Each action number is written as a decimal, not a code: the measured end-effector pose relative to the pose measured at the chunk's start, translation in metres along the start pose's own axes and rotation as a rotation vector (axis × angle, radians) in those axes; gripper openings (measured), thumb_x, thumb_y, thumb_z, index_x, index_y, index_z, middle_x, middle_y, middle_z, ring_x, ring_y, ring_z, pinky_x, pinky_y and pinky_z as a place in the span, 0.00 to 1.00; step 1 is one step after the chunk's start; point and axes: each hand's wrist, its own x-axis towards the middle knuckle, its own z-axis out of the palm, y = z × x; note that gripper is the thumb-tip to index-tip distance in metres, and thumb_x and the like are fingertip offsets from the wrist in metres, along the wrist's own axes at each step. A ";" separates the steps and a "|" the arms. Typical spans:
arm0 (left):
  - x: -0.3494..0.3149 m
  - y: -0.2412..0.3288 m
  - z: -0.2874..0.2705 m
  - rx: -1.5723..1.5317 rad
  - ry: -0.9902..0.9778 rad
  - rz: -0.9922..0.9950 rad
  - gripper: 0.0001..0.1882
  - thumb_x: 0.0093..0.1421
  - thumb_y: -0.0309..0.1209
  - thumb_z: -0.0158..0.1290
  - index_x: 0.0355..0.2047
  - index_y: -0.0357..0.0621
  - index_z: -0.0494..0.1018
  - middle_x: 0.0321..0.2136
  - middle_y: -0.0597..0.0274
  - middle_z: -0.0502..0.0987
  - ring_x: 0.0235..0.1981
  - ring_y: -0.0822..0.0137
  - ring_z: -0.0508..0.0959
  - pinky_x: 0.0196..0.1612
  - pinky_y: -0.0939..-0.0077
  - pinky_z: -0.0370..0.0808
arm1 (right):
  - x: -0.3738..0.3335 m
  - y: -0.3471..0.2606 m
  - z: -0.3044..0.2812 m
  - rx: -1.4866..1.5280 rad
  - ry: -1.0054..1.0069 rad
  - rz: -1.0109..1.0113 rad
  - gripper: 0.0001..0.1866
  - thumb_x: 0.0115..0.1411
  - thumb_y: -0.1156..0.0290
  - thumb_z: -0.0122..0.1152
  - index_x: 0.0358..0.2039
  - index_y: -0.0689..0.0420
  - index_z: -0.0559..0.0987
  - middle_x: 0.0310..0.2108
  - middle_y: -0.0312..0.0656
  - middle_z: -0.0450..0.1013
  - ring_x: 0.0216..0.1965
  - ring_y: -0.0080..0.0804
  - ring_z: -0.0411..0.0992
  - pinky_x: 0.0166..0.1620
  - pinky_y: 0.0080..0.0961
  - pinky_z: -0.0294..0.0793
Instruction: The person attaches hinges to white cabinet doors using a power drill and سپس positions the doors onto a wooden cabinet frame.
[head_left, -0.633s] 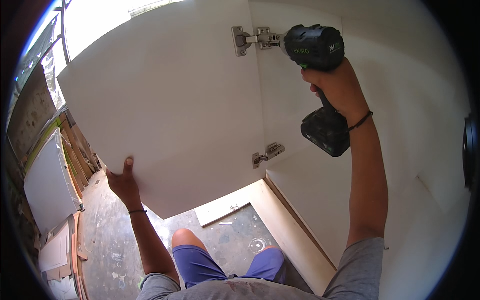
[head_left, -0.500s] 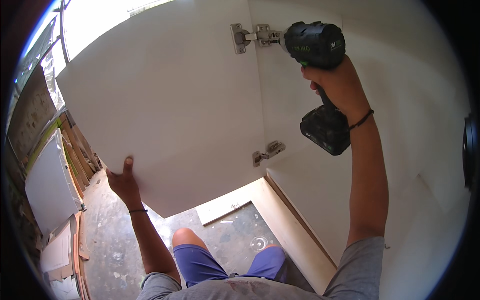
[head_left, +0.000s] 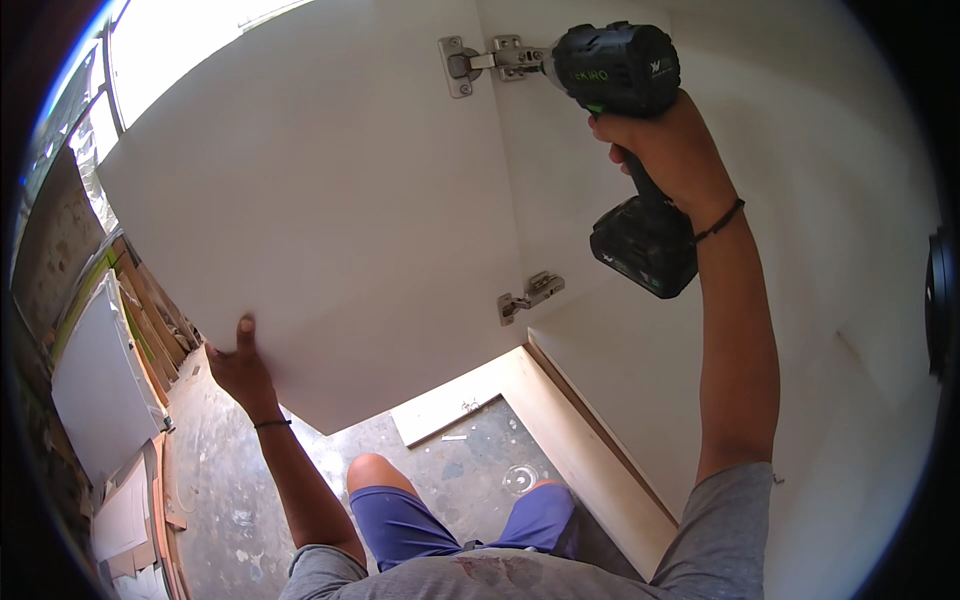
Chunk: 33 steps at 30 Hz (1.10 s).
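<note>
A white cabinet door (head_left: 320, 200) stands swung out, joined to a white cabinet side panel (head_left: 590, 200) by two metal hinges. My right hand (head_left: 665, 150) is wrapped round the grip of a black cordless drill (head_left: 615, 75), whose nose points left against the plate of the upper hinge (head_left: 500, 60). The bit's tip is hard to make out. Lower on the same edge sits the second hinge (head_left: 530, 297), untouched. My left hand (head_left: 243, 370) grips the door's lower outer corner, thumb on the white face and the other fingers hidden behind it.
Below the door, a pale wooden board (head_left: 590, 440) runs along the cabinet's bottom edge. A stained concrete floor (head_left: 230, 500) spreads beneath my knees. Sheets and boards, among them a white panel (head_left: 105, 375), lean at the left. A dark round object (head_left: 938, 300) shows at the right rim.
Door, hinges and drill appear slightly farther left and up in the picture. Both hands keep their grips, and the drill stays at the upper hinge.
</note>
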 end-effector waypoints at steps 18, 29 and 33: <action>0.003 -0.004 0.002 -0.127 -0.013 -0.018 0.37 0.47 0.55 0.57 0.40 0.28 0.69 0.35 0.50 0.76 0.35 0.58 0.76 0.41 0.68 0.71 | -0.001 0.000 0.003 0.024 0.040 -0.019 0.07 0.41 0.72 0.59 0.23 0.59 0.77 0.15 0.34 0.70 0.16 0.19 0.68 0.19 0.18 0.68; 0.004 -0.004 0.004 -0.242 0.010 -0.059 0.27 0.45 0.47 0.63 0.33 0.36 0.70 0.29 0.60 0.76 0.30 0.70 0.75 0.35 0.76 0.72 | 0.000 0.000 0.000 -0.004 0.002 0.012 0.10 0.44 0.72 0.60 0.28 0.61 0.77 0.19 0.34 0.71 0.17 0.19 0.67 0.21 0.18 0.67; 0.007 -0.006 0.003 -0.217 0.008 -0.063 0.27 0.45 0.47 0.63 0.34 0.36 0.71 0.29 0.60 0.76 0.30 0.69 0.75 0.35 0.75 0.72 | 0.001 0.001 0.000 0.004 -0.003 0.005 0.10 0.44 0.72 0.60 0.28 0.60 0.77 0.20 0.34 0.71 0.18 0.19 0.67 0.22 0.18 0.68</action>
